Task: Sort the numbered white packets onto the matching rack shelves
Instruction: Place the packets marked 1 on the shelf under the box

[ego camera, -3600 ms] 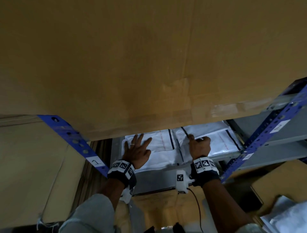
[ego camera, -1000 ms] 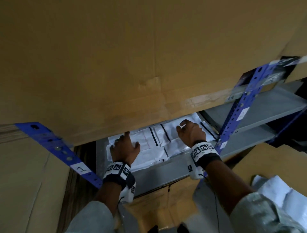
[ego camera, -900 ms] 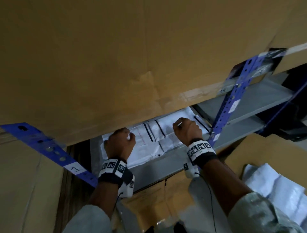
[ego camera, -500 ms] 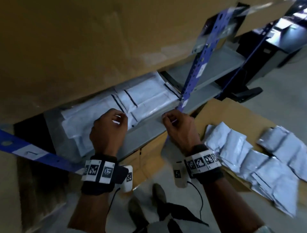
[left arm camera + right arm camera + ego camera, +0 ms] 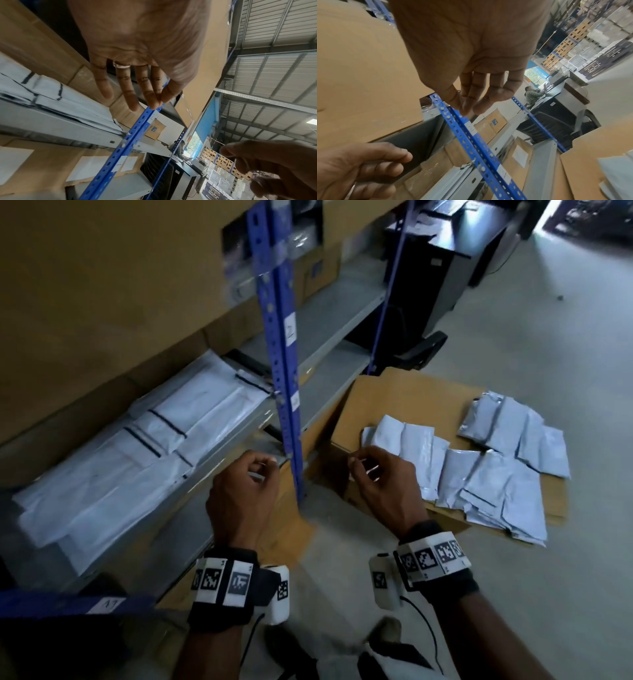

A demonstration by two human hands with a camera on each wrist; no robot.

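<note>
White packets with black stripes (image 5: 144, 453) lie stacked on the low grey shelf (image 5: 205, 474) at the left; they also show in the left wrist view (image 5: 42, 93). More white packets (image 5: 486, 470) lie spread on a flat cardboard box (image 5: 404, 402) on the floor to the right. My left hand (image 5: 263, 470) hangs in front of the shelf edge, fingers loosely curled and empty (image 5: 150, 102). My right hand (image 5: 358, 465) hovers just left of the floor pile, also loosely curled and empty (image 5: 469, 108). Neither hand touches a packet.
A blue perforated rack upright (image 5: 279, 344) with a paper label reading 2 stands between my hands. Big cardboard boxes (image 5: 120, 285) fill the shelf above. A second grey shelf (image 5: 329, 313) runs to the right. A black chair base (image 5: 418, 350) stands on the bare concrete floor (image 5: 548, 337).
Both hands have pulled back off the shelf packets toward me. The view has swung right and down, bringing the floor pile on the cardboard into sight.
</note>
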